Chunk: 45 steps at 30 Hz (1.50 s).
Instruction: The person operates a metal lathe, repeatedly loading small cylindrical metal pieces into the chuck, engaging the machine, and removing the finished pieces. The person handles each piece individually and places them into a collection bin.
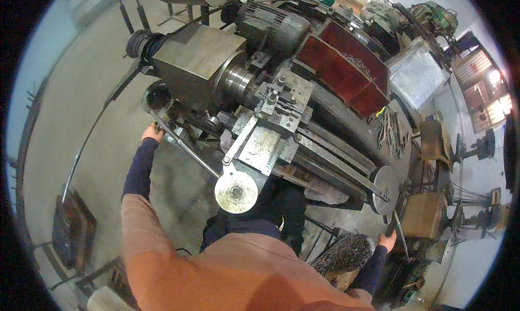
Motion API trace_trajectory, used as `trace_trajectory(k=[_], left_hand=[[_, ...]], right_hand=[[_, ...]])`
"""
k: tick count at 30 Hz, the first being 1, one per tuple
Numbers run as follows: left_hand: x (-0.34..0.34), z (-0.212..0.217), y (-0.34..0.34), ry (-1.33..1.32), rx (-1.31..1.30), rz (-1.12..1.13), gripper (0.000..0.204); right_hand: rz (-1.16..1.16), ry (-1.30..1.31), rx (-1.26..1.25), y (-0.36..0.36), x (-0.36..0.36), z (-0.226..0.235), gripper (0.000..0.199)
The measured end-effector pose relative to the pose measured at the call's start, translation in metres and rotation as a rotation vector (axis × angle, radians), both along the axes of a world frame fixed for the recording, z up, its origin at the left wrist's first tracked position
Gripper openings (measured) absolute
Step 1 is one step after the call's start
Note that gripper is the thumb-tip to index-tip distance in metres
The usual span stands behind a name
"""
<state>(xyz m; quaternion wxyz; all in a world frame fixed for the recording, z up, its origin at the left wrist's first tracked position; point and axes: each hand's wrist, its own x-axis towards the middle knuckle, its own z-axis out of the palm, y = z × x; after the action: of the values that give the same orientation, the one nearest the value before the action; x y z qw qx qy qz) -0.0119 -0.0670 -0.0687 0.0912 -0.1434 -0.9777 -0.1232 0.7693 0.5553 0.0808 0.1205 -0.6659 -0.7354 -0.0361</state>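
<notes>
A small metal lathe stands before me, with a grey headstock (197,51), a bright round chuck (238,81) and a tool post (284,102) on its slide. My left hand (152,133) is closed round the dark grip near the upper end of a long steel lever (189,153). That lever slants down to a round metal disc (236,192) at the front of the slide. At the lathe's right end, my right hand (387,240) is wrapped round a dark handle (391,228) below a second disc (385,189). My fingers hide part of both grips.
Behind the lathe are an electric motor (273,26) and a dark red tray (346,67) holding small pieces. Several wrenches (391,132) lie to its right. A heap of small metal parts (346,252) sits near my right forearm. A dark metal box (73,227) stands at left.
</notes>
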Motion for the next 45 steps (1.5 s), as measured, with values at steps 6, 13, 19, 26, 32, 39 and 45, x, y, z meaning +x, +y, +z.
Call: trace_trajectory(k=[6,13,19,26,32,39,45], left_hand=[[-0.029,-0.047,0.011,-0.240,-0.215,0.029,0.042],[-0.022,-0.102,0.036,-0.223,0.014,0.111,0.039],[-0.004,-0.001,0.033,-0.479,-0.253,-0.085,0.028],[0.016,0.126,-0.016,-0.160,0.123,-0.125,0.036],[0.016,0.251,-0.167,0.274,0.035,0.148,0.040],[0.096,0.223,-0.126,-0.067,-0.066,0.589,0.059],[0.116,0.220,-0.136,-0.055,-0.031,0.631,0.063]], right_hand=[[0.070,0.077,-0.040,-0.017,-0.028,0.007,0.048],[0.459,0.303,0.161,-0.004,-0.091,0.030,0.032],[0.874,0.326,0.084,-0.042,-0.259,0.159,0.036],[1.695,0.514,0.052,-0.164,-0.494,0.208,0.038],[1.571,-0.136,-0.043,-0.233,-0.605,0.173,0.026],[1.477,-0.200,-0.084,-0.233,-0.618,0.170,0.024],[1.487,-0.303,-0.053,-0.245,-0.619,0.179,0.028]])
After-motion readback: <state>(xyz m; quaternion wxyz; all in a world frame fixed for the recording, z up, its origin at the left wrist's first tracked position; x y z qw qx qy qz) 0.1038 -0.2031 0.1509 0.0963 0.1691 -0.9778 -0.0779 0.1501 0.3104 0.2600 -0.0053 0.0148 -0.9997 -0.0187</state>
